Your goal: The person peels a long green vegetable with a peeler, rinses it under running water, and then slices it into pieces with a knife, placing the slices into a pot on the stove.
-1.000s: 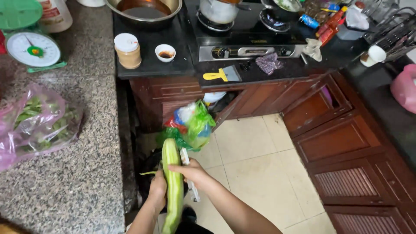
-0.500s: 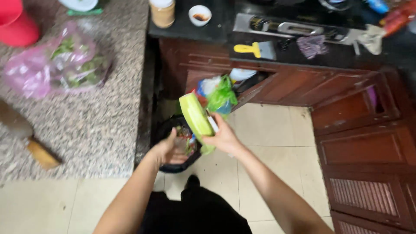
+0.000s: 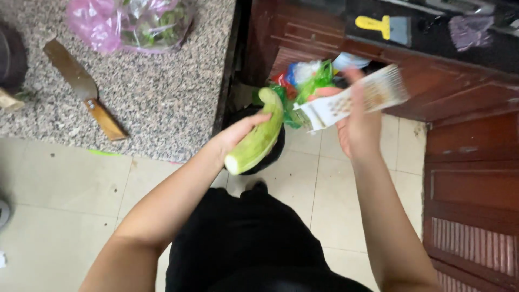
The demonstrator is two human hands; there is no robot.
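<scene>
On your far left, a knife [image 3: 84, 91] with a wooden handle lies flat on the speckled stone counter [image 3: 162, 92], and a pink plastic bag of greens [image 3: 130, 21] sits at the counter's back edge. Your left hand [image 3: 235, 138] is closed around a long pale green gourd [image 3: 258, 135], holding it tilted above a black bin [image 3: 270, 154] that stands on the tiled floor [image 3: 313, 189] against the counter's end. The gourd's cut end points down toward you. Just right of it, your right hand [image 3: 357, 127] is clamped on a white grater [image 3: 351, 100], blurred, raised in front of the dark wooden cabinet [image 3: 465, 108]. Crumpled green plastic bags [image 3: 308, 81] bulge behind the grater. Up on the dark worktop lies a scraper with a yellow handle [image 3: 381, 27].
</scene>
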